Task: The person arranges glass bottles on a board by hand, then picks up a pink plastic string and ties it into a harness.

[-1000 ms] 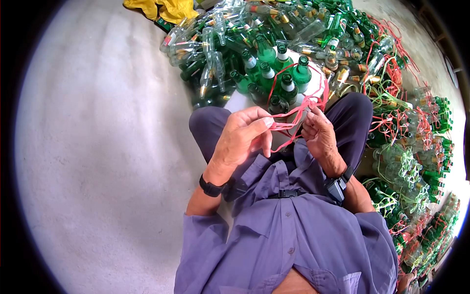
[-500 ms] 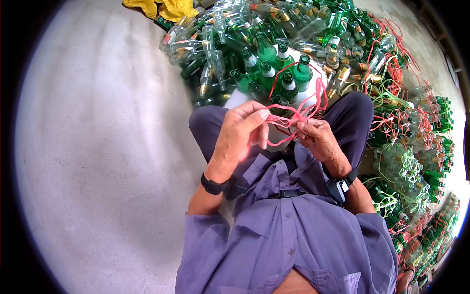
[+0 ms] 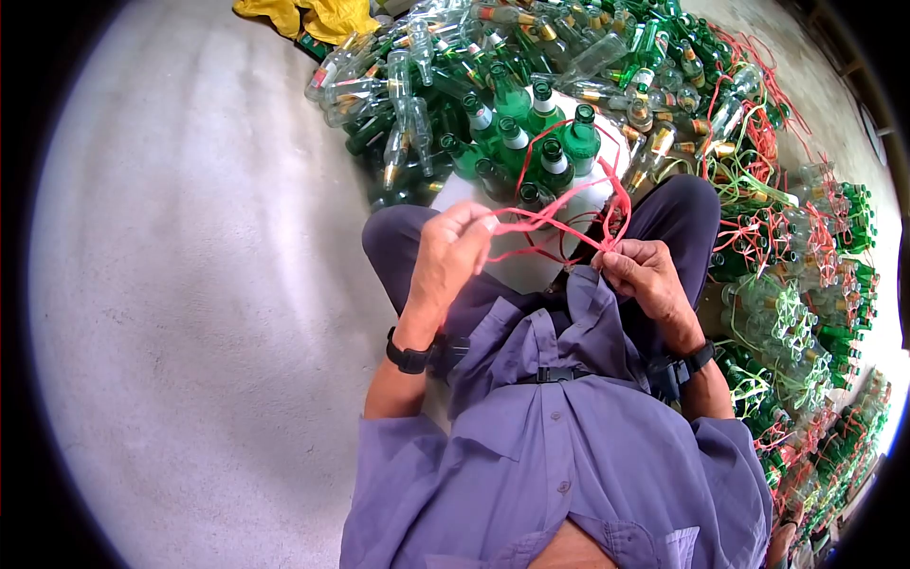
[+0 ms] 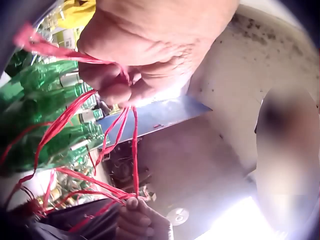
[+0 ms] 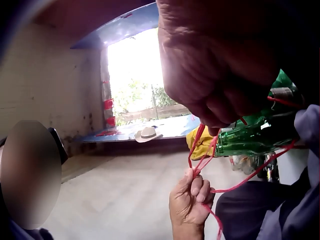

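The left hand (image 3: 444, 254) and right hand (image 3: 649, 275), held apart, each pinch red twine (image 3: 621, 204) between thumb and fingers; its strands stretch loosely between them, above the lap. Just beyond, green bottles (image 3: 581, 142) stand upright on a white surface (image 3: 453, 193), one strand arching across them. Behind lies a heap of loose bottles (image 3: 398, 104); bound bottle clusters (image 3: 782, 313) line the right.

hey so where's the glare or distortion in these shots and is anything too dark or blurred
Head view: fisheye bend, black corners, pale light streaks on the floor; left wrist view: white glare at lower right, blurred oval at right; right wrist view: blown-out window, right hand in deep shadow, blurred oval at left.
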Available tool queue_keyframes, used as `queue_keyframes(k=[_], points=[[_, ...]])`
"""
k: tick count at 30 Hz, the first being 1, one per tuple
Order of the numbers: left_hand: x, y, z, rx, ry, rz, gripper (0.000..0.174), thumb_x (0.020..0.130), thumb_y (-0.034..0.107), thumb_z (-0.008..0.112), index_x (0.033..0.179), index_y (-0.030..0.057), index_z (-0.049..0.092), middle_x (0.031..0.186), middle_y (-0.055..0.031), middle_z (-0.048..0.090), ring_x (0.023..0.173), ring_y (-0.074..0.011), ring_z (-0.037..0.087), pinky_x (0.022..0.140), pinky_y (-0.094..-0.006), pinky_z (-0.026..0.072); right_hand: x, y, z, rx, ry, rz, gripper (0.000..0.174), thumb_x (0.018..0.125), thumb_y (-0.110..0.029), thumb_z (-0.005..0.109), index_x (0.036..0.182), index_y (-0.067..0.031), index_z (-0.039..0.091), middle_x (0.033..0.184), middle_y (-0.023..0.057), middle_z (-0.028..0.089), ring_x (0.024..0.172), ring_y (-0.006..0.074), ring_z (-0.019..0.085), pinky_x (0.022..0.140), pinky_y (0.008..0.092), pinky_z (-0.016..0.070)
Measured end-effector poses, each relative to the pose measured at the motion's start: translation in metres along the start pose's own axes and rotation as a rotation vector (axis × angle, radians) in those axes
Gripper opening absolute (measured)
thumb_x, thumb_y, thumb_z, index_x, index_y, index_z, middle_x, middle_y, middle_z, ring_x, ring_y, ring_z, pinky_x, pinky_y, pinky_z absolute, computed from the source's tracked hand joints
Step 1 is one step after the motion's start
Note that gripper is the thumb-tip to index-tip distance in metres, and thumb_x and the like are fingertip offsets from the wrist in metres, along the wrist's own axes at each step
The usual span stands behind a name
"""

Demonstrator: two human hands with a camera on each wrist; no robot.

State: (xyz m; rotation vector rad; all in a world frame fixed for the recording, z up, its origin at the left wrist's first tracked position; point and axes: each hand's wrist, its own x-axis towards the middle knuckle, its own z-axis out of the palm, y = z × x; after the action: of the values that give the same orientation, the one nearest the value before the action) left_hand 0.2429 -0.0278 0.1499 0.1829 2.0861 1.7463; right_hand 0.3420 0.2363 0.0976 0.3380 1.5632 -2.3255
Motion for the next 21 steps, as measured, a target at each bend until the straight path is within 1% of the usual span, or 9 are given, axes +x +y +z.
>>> queue_keyframes(k=[4,5,8,9,10,12,15,19,21], points=[[-0.010,-0.014,-0.002,0.184,-0.207,-0.152,0.019,0.096,0.014,0.059,0.101,-0.0028,0.064,0.066,0.0005,0.057,0.055,-0.0037,0.050,0.052,-0.0204,0.0420,-0.006,-0.008,0.007,-0.156,-0.059,-0.024,0.025,0.097,-0.023,0.064,0.093,0.0010,0.072,0.066,-0.0042,0.052,0.058,0.0027,0.042,0.052,0.0201,0.0322],[-0.013,-0.023,-0.004,0.139,-0.242,-0.195,0.025,0.095,0.017,0.062,0.109,-0.0039,0.063,0.080,-0.0044,0.064,0.069,-0.0084,0.060,0.065,-0.0248,0.0506,-0.007,-0.010,0.010,-0.197,-0.091,-0.011,0.025,0.097,-0.023,0.063,0.094,0.0010,0.072,0.067,-0.0041,0.053,0.061,0.0032,0.044,0.054,0.0208,0.0353],[-0.020,-0.024,-0.003,0.552,-0.167,0.052,0.033,0.093,0.019,0.066,0.117,-0.0039,0.061,0.095,-0.0109,0.069,0.084,-0.0163,0.064,0.079,-0.0313,0.0526,-0.003,-0.002,0.014,-0.218,-0.115,-0.076,0.024,0.097,-0.021,0.063,0.092,0.0008,0.071,0.069,-0.0040,0.053,0.065,0.0040,0.047,0.057,0.0225,0.0387],[-0.023,-0.014,0.000,0.573,-0.146,0.003,0.037,0.089,0.017,0.068,0.119,-0.0032,0.060,0.106,-0.0152,0.069,0.100,-0.0253,0.063,0.090,-0.0358,0.0499,-0.003,-0.003,0.014,-0.243,-0.119,-0.045,0.022,0.097,-0.019,0.063,0.092,0.0009,0.070,0.071,-0.0031,0.055,0.068,0.0049,0.049,0.061,0.0235,0.0418],[-0.024,-0.012,0.000,0.574,-0.142,0.002,0.037,0.089,0.017,0.068,0.119,-0.0032,0.060,0.106,-0.0152,0.069,0.100,-0.0253,0.063,0.090,-0.0358,0.0499,-0.003,-0.002,0.014,-0.243,-0.124,-0.045,0.022,0.097,-0.019,0.063,0.092,0.0009,0.070,0.071,-0.0031,0.055,0.068,0.0049,0.049,0.061,0.0235,0.0418],[-0.024,-0.010,0.001,0.693,-0.013,0.531,0.035,0.086,0.009,0.065,0.120,-0.0015,0.061,0.108,-0.0149,0.069,0.105,-0.0275,0.062,0.091,-0.0360,0.0490,-0.005,-0.001,0.015,-0.242,-0.124,-0.089,0.019,0.097,-0.016,0.062,0.092,0.0004,0.071,0.071,-0.0012,0.057,0.069,0.0057,0.050,0.062,0.0243,0.0430],[-0.024,0.020,0.009,0.616,-0.039,0.695,0.034,0.083,0.001,0.060,0.117,-0.0002,0.064,0.111,-0.0136,0.069,0.109,-0.0287,0.060,0.094,-0.0369,0.0476,-0.008,-0.006,0.015,-0.321,-0.154,-0.051,0.017,0.095,-0.015,0.063,0.092,0.0002,0.071,0.073,0.0011,0.060,0.070,0.0075,0.053,0.064,0.0254,0.0452],[-0.012,0.034,0.018,0.258,-0.383,0.476,0.034,0.079,-0.006,0.055,0.110,0.0005,0.067,0.114,-0.0116,0.069,0.106,-0.0299,0.061,0.092,-0.0370,0.0480,-0.008,-0.011,0.020,-0.359,-0.197,-0.057,0.013,0.094,-0.010,0.062,0.093,-0.0002,0.071,0.075,0.0026,0.063,0.071,0.0093,0.056,0.066,0.0262,0.0469],[-0.002,0.023,0.031,0.305,-0.384,0.579,0.035,0.078,-0.007,0.056,0.110,0.0014,0.067,0.114,-0.0118,0.068,0.104,-0.0296,0.061,0.091,-0.0370,0.0481,-0.008,-0.011,0.020,-0.337,-0.283,-0.132,0.012,0.091,-0.005,0.061,0.094,-0.0004,0.071,0.077,0.0031,0.066,0.072,0.0102,0.058,0.068,0.0265,0.0480]])
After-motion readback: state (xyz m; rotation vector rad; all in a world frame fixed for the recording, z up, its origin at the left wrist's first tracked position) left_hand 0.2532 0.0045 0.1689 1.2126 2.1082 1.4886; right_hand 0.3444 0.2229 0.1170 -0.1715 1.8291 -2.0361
